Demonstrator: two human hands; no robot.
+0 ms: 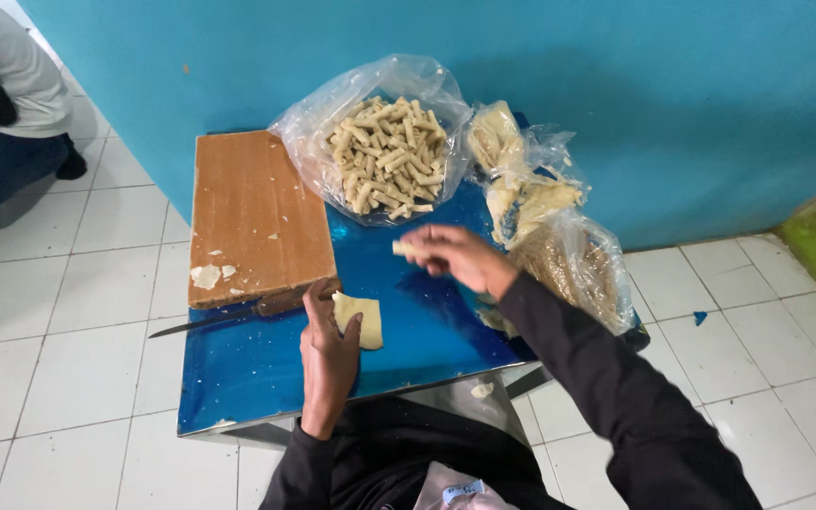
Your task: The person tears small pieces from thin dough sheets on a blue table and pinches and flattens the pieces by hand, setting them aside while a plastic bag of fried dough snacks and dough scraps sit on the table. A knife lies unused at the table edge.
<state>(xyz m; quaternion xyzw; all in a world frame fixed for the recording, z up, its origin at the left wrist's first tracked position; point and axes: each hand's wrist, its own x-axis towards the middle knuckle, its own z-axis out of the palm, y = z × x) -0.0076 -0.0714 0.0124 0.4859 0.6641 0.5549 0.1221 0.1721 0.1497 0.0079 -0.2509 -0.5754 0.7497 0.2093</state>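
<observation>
**Two hands, one roll held over the open bag**

One view only, from the head camera. The right hand (455, 257) hangs above the glossy blue table (247, 378), its fingers (419, 247) pressed together on a small pale rolled dough stick (399, 248); the stick juts out leftward past the fingertips, just short of the clear plastic bag of finished pale rolls (384, 156). The grip looks light and only on one end, so the roll could slip free or unwind, and it might land on the table short of the bag's rim.

The left hand (328, 349) rests on the table, its fingers spread flat on the edge of a square pale dough sheet (361, 319), which lies under and just right of the fingertips. A long steel knife (229, 316) lies touching the near edge of the brown wooden cutting board (257, 212), just beside that hand's thumb; a careless sideways reach could brush the blade. More crumpled clear bags of pale wrappers (531, 203) sit near the table's right side, partly overhanging, and could slide off if nudged.
</observation>
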